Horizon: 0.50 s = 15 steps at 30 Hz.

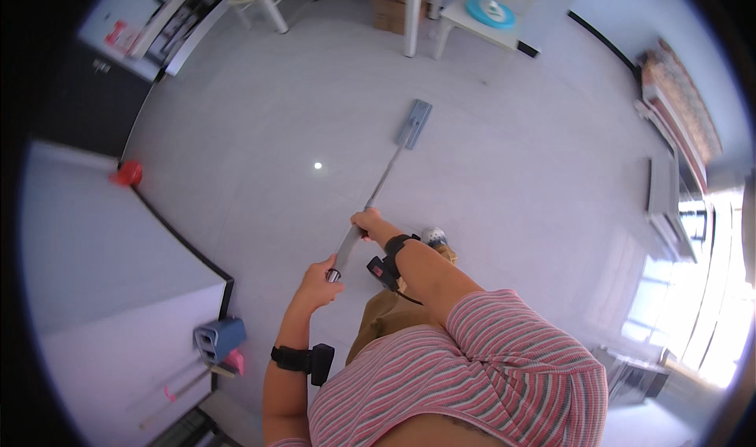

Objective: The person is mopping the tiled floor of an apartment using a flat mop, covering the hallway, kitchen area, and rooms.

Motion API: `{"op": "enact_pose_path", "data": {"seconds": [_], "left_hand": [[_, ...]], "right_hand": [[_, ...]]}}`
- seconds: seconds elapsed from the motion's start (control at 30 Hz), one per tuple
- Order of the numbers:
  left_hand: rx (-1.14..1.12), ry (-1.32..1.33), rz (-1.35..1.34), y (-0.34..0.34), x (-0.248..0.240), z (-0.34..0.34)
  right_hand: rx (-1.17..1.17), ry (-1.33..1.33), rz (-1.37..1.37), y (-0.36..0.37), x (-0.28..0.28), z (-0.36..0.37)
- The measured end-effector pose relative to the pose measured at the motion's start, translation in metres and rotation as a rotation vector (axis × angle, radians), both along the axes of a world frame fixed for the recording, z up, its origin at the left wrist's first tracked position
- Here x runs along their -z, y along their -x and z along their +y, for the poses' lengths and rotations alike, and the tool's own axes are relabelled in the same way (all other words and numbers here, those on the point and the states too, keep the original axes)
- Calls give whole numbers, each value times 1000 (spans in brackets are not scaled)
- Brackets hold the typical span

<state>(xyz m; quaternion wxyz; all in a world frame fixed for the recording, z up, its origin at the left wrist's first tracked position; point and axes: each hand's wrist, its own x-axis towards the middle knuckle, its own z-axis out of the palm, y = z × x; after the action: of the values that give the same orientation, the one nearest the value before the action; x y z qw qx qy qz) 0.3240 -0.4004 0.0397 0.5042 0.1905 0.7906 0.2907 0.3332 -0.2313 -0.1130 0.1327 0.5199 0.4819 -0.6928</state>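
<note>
A flat mop (383, 181) with a long grey handle slants away from me, its blue-grey rectangular head (415, 124) lying on the floor ahead. My left hand (319, 282) is wrapped round the handle close to its near end, where the silvery tip shows. Farther along the shaft, my right hand (367, 222) grips it with the fingers closed. Black straps with small devices sit on both my forearms. One shoe (433, 237) is partly visible beyond my right forearm.
Pale glossy floor (276, 116) spreads around the mop. White table legs, a cardboard box (391, 7) and a stool bearing a blue-based fan (490, 11) stand at the far side. A red object (128, 173) and a blue holder (220, 339) are by the left wall.
</note>
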Motion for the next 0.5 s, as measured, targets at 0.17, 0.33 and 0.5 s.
{"op": "enact_pose_path", "data": {"seconds": [0.17, 0.33, 0.5], "left_hand": [[259, -33, -11, -14, 14, 69], [541, 24, -105, -47, 23, 136], [734, 50, -152, -81, 21, 198]], "right_hand": [[292, 16, -60, -61, 15, 64], [518, 68, -113, -148, 23, 110], [626, 87, -144, -217, 7, 145]]}}
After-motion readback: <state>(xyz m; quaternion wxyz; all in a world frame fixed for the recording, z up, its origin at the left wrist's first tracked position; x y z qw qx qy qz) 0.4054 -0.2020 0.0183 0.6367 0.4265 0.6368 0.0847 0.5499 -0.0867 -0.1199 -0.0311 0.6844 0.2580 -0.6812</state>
